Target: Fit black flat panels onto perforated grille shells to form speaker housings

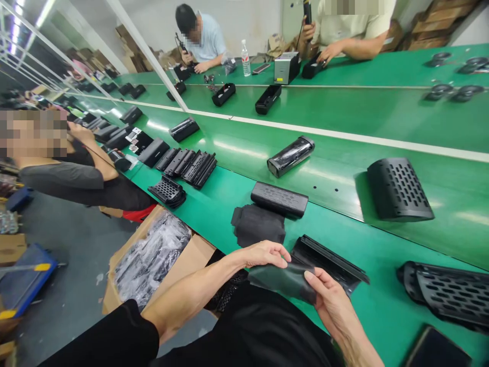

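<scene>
Between my two hands stretches a thin dark sheet (282, 281), slightly see-through and held near the table's edge. My left hand (265, 255) pinches its upper edge, fingers closed. At the sheet's right end, my right hand (328, 288) grips it between thumb and fingers. Just behind the sheet lies a black trough-shaped housing (328, 260), partly covered by the sheet and my right hand. A pile of dark cut sheets (260, 225) sits beyond my left hand. Against that pile rests a closed black casing (279, 199) with a slotted face.
Slotted black covers (454, 293) lie at the right, near a dark flat object (439, 349). More casings stand on the green belt (229, 137). A carton (153, 255) of plastic-wrapped parts is below left. One co-worker (69, 168) sits left; two others work across.
</scene>
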The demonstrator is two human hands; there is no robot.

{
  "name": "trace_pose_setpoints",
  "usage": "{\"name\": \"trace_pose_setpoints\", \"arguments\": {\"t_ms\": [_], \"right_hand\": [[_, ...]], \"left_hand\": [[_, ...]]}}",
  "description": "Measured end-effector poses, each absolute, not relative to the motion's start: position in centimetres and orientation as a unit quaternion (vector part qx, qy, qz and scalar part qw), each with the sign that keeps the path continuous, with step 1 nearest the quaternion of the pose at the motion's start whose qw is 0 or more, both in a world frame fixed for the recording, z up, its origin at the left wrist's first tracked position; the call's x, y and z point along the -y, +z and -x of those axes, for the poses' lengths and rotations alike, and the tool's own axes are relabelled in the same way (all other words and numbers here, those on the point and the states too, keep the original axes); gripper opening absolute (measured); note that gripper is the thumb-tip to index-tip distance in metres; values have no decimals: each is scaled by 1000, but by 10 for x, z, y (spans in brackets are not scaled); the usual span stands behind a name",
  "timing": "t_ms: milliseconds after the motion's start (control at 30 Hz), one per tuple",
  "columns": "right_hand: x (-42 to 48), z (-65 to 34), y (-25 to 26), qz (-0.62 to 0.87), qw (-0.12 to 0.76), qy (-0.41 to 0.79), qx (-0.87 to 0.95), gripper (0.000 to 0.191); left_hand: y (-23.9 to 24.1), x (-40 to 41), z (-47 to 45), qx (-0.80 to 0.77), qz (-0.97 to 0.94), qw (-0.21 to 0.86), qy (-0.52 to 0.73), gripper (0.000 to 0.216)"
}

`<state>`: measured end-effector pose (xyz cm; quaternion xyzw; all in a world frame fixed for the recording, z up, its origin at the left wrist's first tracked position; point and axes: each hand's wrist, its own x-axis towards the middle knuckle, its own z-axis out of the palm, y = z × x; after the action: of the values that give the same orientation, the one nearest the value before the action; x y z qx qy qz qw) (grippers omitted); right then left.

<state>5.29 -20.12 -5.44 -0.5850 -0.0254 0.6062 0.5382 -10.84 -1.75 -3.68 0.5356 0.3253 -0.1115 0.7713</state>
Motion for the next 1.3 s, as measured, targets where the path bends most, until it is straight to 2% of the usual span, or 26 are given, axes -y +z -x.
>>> {"name": "trace_pose_setpoints", "arguments": {"t_ms": [100, 200, 333, 500, 700, 1000, 1300], "right_hand": [[213, -56, -59, 616, 540, 574, 12, 48], [226, -59, -67, 655, 534, 535, 8, 53], [243, -68, -82, 744, 510, 431, 9, 61], [252, -90, -97, 850, 423, 313, 16, 61], [251, -106, -115, 905, 349, 240, 26, 62], [246, -119, -129, 915, 323, 235, 55, 62], [242, -135, -108, 879, 344, 325, 61, 67]], "left_hand": [[-40, 13, 107, -305, -576, 739, -168, 35], [-42, 13, 106, -297, -629, 701, -158, 30], [-51, 24, 95, -326, -684, 649, -74, 25], [-72, 45, 59, -379, -722, 578, 29, 19], [-95, 58, 38, -481, -722, 484, 116, 20], [-111, 49, 38, -455, -698, 544, 101, 21], [-94, 31, 39, -421, -643, 634, 88, 42]]}}
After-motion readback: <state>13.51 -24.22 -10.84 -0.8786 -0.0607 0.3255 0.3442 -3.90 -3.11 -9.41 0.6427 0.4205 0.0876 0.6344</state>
